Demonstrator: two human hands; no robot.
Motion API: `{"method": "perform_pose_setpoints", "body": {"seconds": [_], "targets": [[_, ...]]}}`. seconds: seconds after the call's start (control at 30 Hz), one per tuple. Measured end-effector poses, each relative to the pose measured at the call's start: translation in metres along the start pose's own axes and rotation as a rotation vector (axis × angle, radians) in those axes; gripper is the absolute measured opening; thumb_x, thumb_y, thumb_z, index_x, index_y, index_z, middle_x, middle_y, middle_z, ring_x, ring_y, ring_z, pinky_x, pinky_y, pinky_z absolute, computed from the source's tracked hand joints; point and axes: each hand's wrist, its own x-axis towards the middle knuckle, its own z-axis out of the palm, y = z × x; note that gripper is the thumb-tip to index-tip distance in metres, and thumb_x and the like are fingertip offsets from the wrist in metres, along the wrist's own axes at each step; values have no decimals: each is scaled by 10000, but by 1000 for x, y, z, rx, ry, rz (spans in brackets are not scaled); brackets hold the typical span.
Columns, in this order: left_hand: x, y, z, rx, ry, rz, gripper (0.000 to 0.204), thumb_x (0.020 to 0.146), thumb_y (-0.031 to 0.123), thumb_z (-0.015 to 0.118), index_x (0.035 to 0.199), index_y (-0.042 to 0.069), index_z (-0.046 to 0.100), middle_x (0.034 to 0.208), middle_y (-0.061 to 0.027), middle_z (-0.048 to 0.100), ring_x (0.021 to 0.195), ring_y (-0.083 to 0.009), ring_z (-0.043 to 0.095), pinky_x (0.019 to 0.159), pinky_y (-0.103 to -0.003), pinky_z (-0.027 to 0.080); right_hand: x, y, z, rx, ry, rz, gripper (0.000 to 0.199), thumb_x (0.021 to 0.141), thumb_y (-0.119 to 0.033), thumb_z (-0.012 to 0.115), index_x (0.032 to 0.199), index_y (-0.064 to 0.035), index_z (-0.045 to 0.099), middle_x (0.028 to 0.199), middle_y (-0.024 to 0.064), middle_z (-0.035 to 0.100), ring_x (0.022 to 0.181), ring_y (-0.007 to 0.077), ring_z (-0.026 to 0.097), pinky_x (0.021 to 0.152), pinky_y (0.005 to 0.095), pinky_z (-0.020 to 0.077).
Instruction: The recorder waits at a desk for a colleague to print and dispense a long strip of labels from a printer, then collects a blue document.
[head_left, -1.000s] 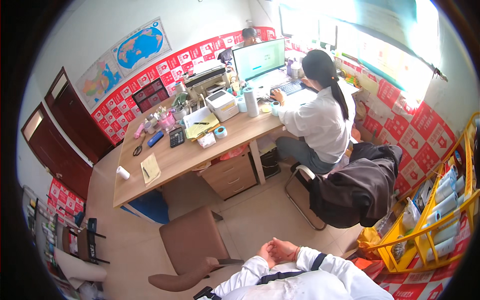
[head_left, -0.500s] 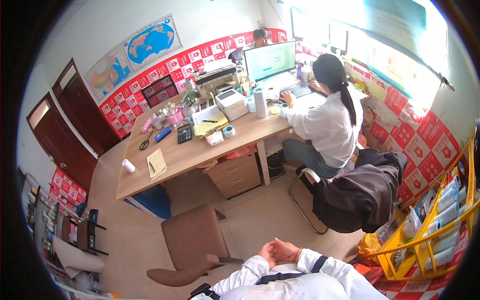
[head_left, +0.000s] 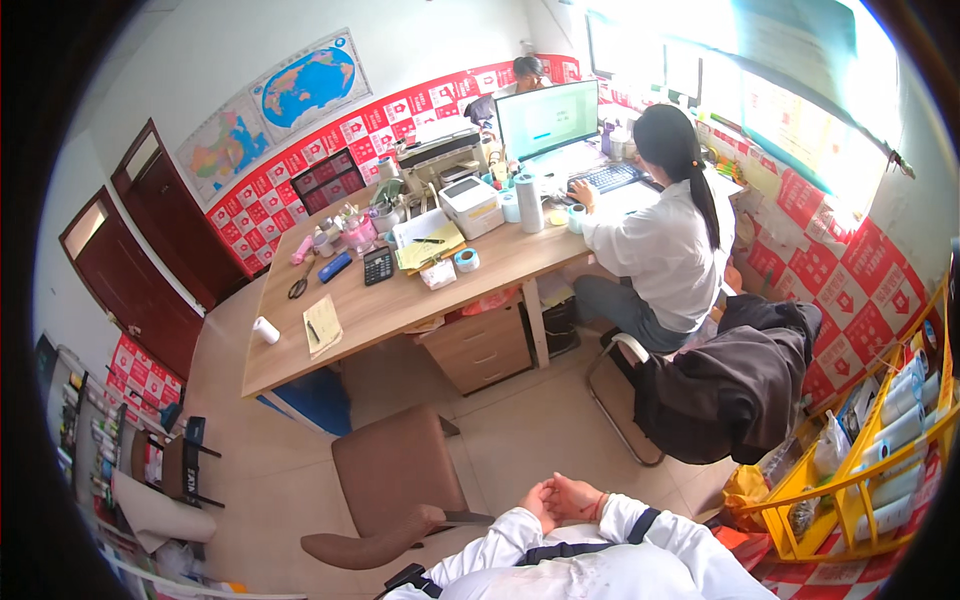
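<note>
At the bottom centre, my left hand (head_left: 538,508) and my right hand (head_left: 578,498) are clasped together in front of my body. Their fingers curl in against each other, and no object shows in them. A thin red band circles my right wrist. White sleeves with dark straps cover both forearms. Closest to my hands stands a brown chair (head_left: 395,470), just to their left, its curved armrest reaching toward my left forearm.
Beyond the chair, a wooden desk (head_left: 400,316) bears a printer (head_left: 471,207), calculator (head_left: 378,266), notepad (head_left: 322,325) and monitor (head_left: 548,120). A person in white (head_left: 650,235) sits there, one hand near the keyboard. A dark jacket (head_left: 728,380) drapes their chair. A yellow rack (head_left: 790,530) holds rolls at right.
The whole view has shifted slightly, so the desk and room sit a little further right. My hands stay clasped in the same place.
</note>
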Motion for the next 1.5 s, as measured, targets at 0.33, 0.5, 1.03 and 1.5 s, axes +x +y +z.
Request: {"method": "perform_pose_setpoints", "body": {"seconds": [0.33,0.5,1.03,1.5], "targets": [[-1,4,0,36,21,-33,305,820,343,231,915,188,475,901,-36,510,841,-231,449,713,-391,360,-1,-1,4,-9,7,9,405,853,-412,212,887,-87,450,783,20,517,695,165,491,653,281,404],[-4,3,4,17,22,-32,295,818,341,238,907,193,477,896,-27,511,846,-224,448,708,-383,361,-3,-2,5,-7,15,15,412,853,-414,202,875,-87,451,775,18,516,669,159,484,630,275,401],[-1,-2,7,6,37,-42,305,816,353,228,912,208,479,901,-15,508,848,-200,435,726,-372,343,1,2,-12,-48,5,40,435,854,-415,176,934,-77,437,829,49,515,757,197,492,701,309,395],[1,-5,-3,7,56,-23,296,812,370,259,917,198,476,939,-34,495,875,-245,442,745,-397,348,3,6,-9,-9,-73,75,431,853,-420,178,916,-79,434,836,59,510,785,202,488,718,314,389]]}}
